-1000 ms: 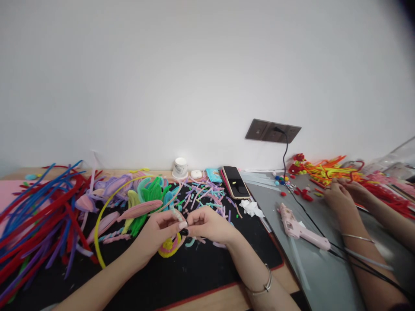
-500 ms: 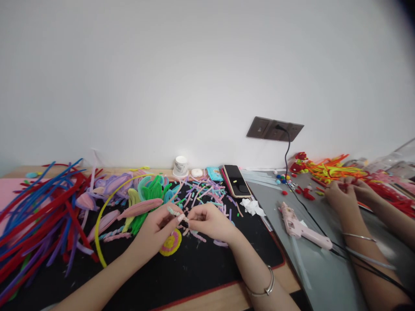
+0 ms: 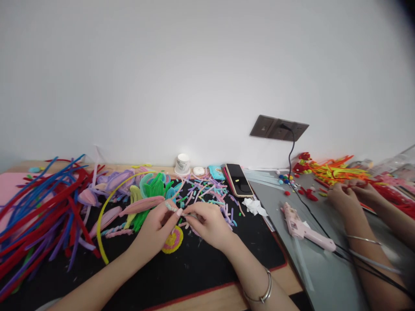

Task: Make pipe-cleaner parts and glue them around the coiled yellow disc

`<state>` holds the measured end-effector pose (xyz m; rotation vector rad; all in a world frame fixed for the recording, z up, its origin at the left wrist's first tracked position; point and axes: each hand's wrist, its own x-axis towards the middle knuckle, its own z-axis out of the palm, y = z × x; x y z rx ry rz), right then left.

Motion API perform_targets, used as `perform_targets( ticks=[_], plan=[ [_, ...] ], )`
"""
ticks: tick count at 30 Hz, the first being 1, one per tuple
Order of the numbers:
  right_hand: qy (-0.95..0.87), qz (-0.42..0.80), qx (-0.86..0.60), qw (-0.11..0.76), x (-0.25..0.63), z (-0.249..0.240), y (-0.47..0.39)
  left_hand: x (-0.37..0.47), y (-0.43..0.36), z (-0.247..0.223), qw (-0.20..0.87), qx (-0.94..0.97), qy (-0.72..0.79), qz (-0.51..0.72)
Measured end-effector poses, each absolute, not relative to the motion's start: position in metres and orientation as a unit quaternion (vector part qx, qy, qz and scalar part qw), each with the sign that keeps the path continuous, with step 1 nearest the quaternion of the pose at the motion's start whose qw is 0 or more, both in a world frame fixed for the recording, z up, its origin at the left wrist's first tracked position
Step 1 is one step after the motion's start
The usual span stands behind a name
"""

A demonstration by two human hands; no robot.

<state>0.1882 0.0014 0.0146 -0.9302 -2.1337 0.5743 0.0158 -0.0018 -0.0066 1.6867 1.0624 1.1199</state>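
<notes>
My left hand point(image 3: 159, 226) pinches a pale twisted pipe cleaner point(image 3: 170, 207) between thumb and fingers. From the right, my right hand point(image 3: 207, 224) closes its fingertips on the same twist, and the two hands nearly meet. The twist is small and partly hidden by the fingers. Just below the hands, a round yellow and pink coil point(image 3: 172, 240) lies on the black mat point(image 3: 201, 276). Cut pipe cleaner pieces point(image 3: 207, 190) are scattered behind my right hand. Beyond my left hand lie a pink petal shape point(image 3: 142, 205) and green looped leaves point(image 3: 155, 185).
Red, blue and purple pipe cleaners point(image 3: 48, 207) heap at left. A paper cup point(image 3: 183, 163) and a phone point(image 3: 239, 180) stand near the wall. On the grey table, a pink glue gun point(image 3: 304, 231) trails a cord. A co-worker's hands point(image 3: 348, 196) work at right.
My right hand has shifted slightly, its fingers stretched further over the twist. The whole view has moved a little, so most things appear slightly to the right.
</notes>
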Motion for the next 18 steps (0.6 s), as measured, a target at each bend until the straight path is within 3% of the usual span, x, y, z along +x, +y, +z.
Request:
perform_targets(
  ticks=[8,18],
  plan=[
    [-0.869,0.148,-0.336,0.331,0.1897,0.0097,-0.0007,0.0168,-0.0022,-0.0116,0.433,0.645,0.43,0.459],
    [-0.806,0.299,-0.388,0.331,0.1872,0.0147,-0.0008,0.0151,-0.0019,-0.0024,0.416,0.695,0.399,0.431]
  ],
)
